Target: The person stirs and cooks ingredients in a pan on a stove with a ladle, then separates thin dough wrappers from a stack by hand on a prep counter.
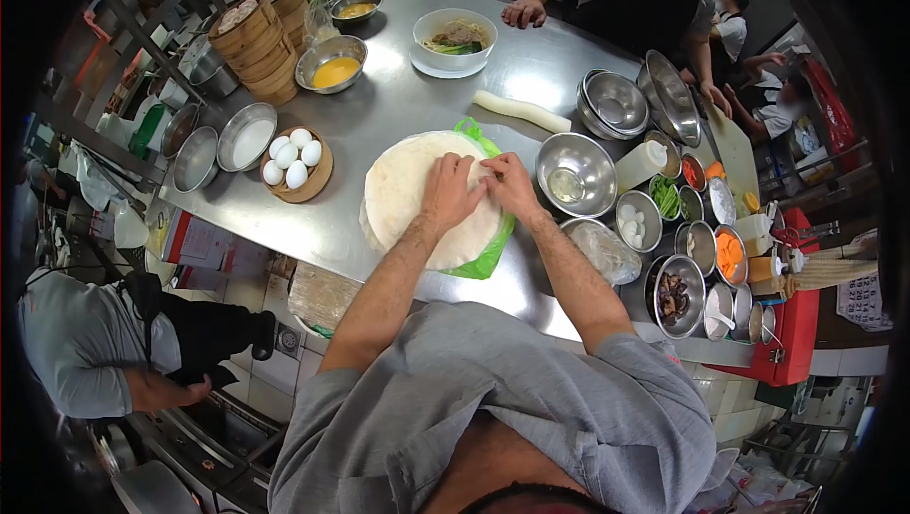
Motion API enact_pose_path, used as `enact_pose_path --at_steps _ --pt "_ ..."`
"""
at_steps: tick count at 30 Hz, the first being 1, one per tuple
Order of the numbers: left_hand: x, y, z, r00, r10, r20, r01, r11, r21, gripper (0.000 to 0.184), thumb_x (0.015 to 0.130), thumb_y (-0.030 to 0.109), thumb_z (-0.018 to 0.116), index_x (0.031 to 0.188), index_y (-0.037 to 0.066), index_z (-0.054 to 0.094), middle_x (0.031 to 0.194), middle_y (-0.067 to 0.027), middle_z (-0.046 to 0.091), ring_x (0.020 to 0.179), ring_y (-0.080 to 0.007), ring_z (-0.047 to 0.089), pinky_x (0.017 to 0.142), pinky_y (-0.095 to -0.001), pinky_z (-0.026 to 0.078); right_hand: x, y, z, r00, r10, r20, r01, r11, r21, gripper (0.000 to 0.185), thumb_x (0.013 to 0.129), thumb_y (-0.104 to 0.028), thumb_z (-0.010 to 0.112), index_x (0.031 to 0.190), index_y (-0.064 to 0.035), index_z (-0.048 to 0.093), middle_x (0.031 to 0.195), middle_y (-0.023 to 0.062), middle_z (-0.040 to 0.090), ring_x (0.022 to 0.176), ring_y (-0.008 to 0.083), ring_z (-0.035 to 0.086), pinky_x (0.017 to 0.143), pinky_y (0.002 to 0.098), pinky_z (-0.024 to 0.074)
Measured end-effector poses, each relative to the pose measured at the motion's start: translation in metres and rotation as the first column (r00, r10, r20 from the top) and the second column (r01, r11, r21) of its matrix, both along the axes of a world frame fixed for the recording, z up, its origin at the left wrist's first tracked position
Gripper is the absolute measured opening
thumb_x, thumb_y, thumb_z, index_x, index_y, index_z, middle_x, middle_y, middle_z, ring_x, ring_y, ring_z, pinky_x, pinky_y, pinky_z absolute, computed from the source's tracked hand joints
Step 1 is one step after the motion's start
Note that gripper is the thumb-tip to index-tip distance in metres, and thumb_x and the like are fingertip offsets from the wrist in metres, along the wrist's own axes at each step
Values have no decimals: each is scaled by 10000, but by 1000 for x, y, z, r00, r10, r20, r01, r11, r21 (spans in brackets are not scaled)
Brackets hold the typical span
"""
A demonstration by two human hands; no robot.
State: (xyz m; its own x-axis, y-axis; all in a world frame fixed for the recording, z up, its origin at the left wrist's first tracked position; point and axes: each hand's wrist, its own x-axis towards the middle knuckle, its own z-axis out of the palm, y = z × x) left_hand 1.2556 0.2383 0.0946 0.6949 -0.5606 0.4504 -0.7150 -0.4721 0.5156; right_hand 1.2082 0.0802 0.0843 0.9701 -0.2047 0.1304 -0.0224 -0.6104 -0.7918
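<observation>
A pale, round, thin dough sheet (403, 187) lies on a green plastic bag (495, 253) at the middle of the steel table. More than one layer seems to show at its lower left edge. My left hand (451, 193) rests on the sheet, its fingers somewhat apart and bent. Close beside it, my right hand (513, 188) pinches at the sheet's right edge with thumb and fingers together. The fingertips partly hide what is between them. A long white dough roll (521, 111) lies beyond my right hand.
Steel bowls (575, 174) and small ingredient pots crowd the right side. At left are eggs (296, 174) in a bamboo tray, stacked steamers (254, 54) and a bowl of beaten egg (332, 65). A noodle bowl (455, 40) stands at the back, near a co-worker's hand (524, 12).
</observation>
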Motion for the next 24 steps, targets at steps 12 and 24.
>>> enact_pose_path --at_steps 12,24 --pt "-23 106 10 777 116 -619 -296 935 -196 527 722 225 734 1159 32 511 1144 -112 475 956 -204 491 871 -340 412 -14 41 39 928 370 -49 -364 868 -338 666 673 -220 737 1291 -198 492 1320 131 358 1262 304 294 1009 477 242" --pt "-47 144 -14 899 243 -365 -319 933 -165 416 670 114 736 1055 76 584 1127 -105 475 1098 -270 443 946 -366 369 -5 90 18 814 580 -38 -517 694 -501 264 765 -169 642 1022 -115 617 1132 88 495 1123 250 397 950 438 264"
